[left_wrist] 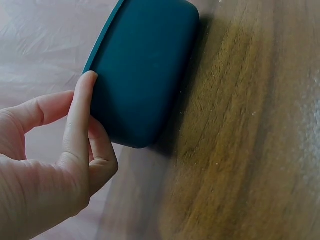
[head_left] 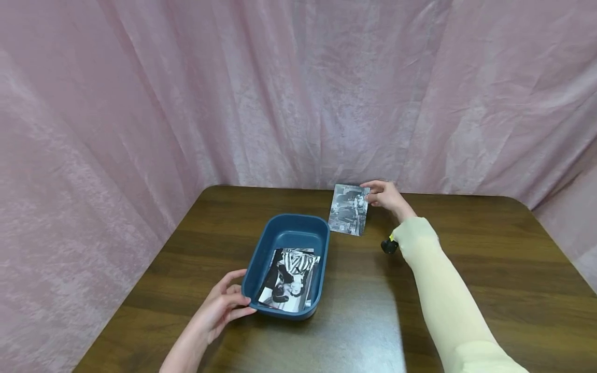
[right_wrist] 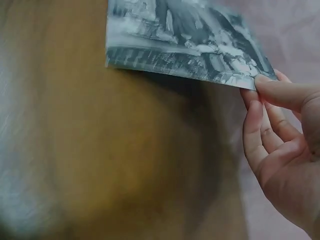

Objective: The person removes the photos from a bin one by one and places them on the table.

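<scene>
My right hand (head_left: 384,197) pinches a black-and-white photo print (head_left: 349,210) by its edge, thumb on top and fingers beneath. In the right wrist view the print (right_wrist: 185,42) is raised above the tabletop. To the left and nearer stands a blue plastic bin (head_left: 300,224) with rounded corners. Several black-and-white prints (head_left: 289,285) lie stacked in its near half; the top one shows a figure and stripes. My left hand (head_left: 224,300) grips the bin's near left corner. In the left wrist view its thumb touches the rim and the other fingers sit against the bin's wall (left_wrist: 145,75).
The wooden table (head_left: 466,248) has rounded far corners. Pink velvet curtains (head_left: 298,93) hang behind it and at both sides. A small black item with a yellow bit (head_left: 389,245) shows at the right sleeve cuff (head_left: 415,235).
</scene>
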Available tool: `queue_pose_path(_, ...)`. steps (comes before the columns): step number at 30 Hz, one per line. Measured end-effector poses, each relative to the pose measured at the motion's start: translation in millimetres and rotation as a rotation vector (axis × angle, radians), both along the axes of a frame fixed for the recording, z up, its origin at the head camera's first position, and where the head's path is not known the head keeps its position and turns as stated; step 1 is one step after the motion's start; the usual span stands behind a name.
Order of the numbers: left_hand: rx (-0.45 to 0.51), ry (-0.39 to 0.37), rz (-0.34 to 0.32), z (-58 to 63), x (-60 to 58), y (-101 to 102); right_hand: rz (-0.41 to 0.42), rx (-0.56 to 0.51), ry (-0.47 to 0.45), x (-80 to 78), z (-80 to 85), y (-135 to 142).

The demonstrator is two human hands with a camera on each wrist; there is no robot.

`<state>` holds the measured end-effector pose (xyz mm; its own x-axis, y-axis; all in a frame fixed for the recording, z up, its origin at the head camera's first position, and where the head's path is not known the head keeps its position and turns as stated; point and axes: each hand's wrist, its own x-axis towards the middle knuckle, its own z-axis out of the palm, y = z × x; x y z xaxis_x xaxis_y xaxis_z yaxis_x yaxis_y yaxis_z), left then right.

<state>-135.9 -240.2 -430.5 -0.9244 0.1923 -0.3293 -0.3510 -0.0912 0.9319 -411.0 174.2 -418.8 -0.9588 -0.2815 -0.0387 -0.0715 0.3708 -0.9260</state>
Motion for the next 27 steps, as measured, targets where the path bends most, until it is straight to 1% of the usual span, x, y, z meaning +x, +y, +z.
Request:
queue_pose_path(1,0.003,-0.001,0.000,0.1,-0.2,0,0.004,0.017,0.001,0.7,-5.3,1)
queue_pose_path(3,0.003,-0.003,0.002,0.4,-0.1,0,-0.008,0.060,0.022,-2.7,-21.1,3)
queue_pose_path(5,0.000,-0.009,0.008,1.2,0.0,-1,-0.023,0.102,0.047,-2.3,-31.8,1)
queue_pose_path(8,-0.004,-0.015,0.013,1.5,0.1,-1,-0.053,0.133,0.069,1.2,-41.6,-3)
queue_pose_path(11,-0.004,-0.018,0.009,1.3,0.8,-1,-0.079,0.158,0.085,4.1,-48.2,-8)
queue_pose_path(16,-0.002,-0.024,0.016,1.2,2.1,0,-0.108,0.217,0.116,4.9,-51.3,-14)
queue_pose_path(23,-0.005,0.006,0.021,3.2,3.7,-4,-0.069,0.297,0.128,5.1,-48.8,-15)
queue_pose_path(27,-0.008,0.019,0.028,3.7,2.7,-6,-0.067,0.294,0.131,5.6,-49.0,-13)
